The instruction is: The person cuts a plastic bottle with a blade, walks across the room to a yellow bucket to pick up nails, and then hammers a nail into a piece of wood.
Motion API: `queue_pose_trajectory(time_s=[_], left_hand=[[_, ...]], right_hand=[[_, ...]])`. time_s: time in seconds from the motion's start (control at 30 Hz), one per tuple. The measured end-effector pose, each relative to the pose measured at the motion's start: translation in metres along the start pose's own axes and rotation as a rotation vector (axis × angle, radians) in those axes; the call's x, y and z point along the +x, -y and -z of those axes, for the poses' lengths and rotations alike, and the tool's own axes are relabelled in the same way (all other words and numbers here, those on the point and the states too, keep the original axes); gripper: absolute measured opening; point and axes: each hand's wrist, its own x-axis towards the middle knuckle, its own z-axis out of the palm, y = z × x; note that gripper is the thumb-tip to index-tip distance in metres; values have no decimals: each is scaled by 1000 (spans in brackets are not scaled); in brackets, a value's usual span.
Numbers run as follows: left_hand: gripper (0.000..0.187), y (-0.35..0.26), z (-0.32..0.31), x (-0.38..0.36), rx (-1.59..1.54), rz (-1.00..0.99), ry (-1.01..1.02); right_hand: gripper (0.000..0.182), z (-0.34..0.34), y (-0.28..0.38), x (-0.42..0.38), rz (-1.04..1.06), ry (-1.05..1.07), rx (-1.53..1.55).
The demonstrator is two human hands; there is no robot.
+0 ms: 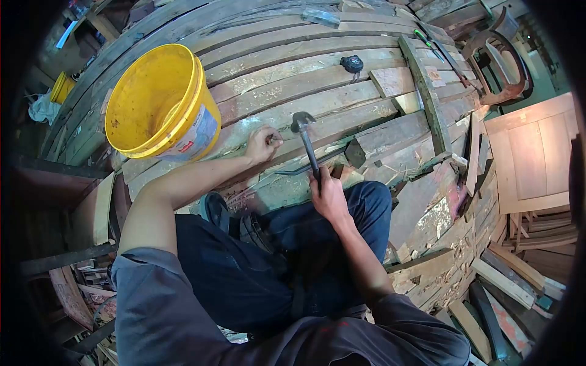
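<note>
A claw hammer (309, 146) points away from me, its dark handle wrapped by the fingers of my right hand (330, 196). The hammer's head is over the wooden planks (262, 97), just right of my other hand. My left hand (264, 145) is closed low over the planks, thumb and fingers together. Whatever is between those fingers is too small to make out. Partly behind the hammer handle, a thin dark metal bar (293, 172) with a bent end lies on the wood. Close to my left hand stands a yellow bucket (209, 122).
A short wood block (366, 149) sits right of the hammer. Farther off are a dark, crumpled-looking lump (351, 63), a clear block-like object (321, 17) and a green-handled tool (422, 38). A long batten (425, 91) lies across the planks. Wood scraps (503, 280) fill the lower right.
</note>
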Motion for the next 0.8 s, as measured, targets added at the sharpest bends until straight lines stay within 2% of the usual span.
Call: queue_pose_trajectory(time_s=[0.27,0.37,0.8], left_hand=[[11,-8,4,1,13,51,4],[10,-8,6,0,4,-4,-6],[8,-12,6,-2,41,-11,12]], right_hand=[[24,2,-7,0,19,-9,-15],[24,-2,-12,-2,16,11,-49],[28,-5,-30,0,16,-3,-78]])
